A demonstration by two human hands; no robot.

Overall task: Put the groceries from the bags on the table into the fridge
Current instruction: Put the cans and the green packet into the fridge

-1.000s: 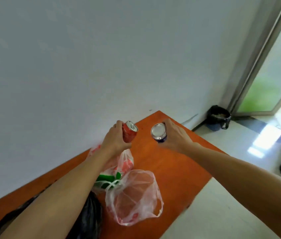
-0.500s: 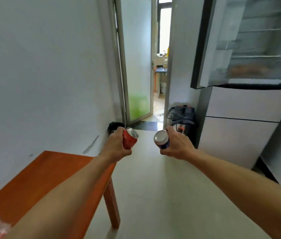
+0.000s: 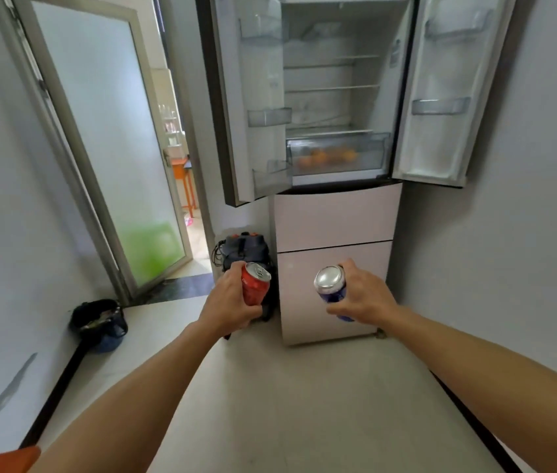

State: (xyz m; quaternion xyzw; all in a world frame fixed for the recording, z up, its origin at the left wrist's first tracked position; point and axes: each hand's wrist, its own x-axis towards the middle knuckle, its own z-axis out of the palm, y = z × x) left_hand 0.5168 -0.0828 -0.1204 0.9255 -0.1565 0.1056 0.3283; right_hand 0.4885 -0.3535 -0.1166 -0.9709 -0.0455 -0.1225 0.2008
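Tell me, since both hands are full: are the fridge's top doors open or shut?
Open: the left door and right door are swung wide, baring the shelves and crisper drawer inside.

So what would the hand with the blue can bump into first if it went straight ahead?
Probably the closed lower drawer of the fridge, seen behind the right hand and blue can; depth is unclear.

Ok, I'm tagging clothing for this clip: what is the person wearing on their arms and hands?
Nothing that shows. Both forearms are bare down to the edge of the picture, with no sleeve in view. The left hand and right hand are ungloved, and neither wrist carries a watch, band or bracelet. No ring shows on the visible fingers.
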